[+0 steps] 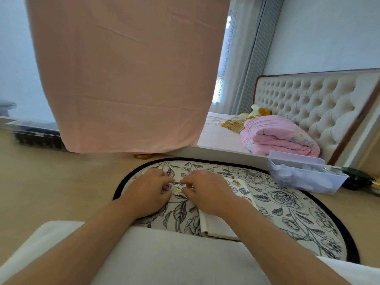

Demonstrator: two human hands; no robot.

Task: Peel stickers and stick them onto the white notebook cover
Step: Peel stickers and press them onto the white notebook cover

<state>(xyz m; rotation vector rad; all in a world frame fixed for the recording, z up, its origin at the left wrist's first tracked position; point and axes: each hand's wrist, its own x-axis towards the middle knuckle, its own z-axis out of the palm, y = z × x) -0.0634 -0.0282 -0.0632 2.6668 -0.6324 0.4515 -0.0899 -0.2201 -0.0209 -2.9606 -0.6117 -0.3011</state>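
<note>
My left hand and my right hand meet above the floral mat, and both pinch a small colourful sticker between their fingertips. The white notebook lies on the mat under my right wrist. Several stickers show on its cover, just right of my right hand. Most of the cover is hidden by my right hand and forearm.
A clear plastic box with pale contents stands at the mat's right edge, dark items beside it. Behind the mat hangs a pink cloth. A bed with a folded pink blanket lies to the back right. Beige floor extends left.
</note>
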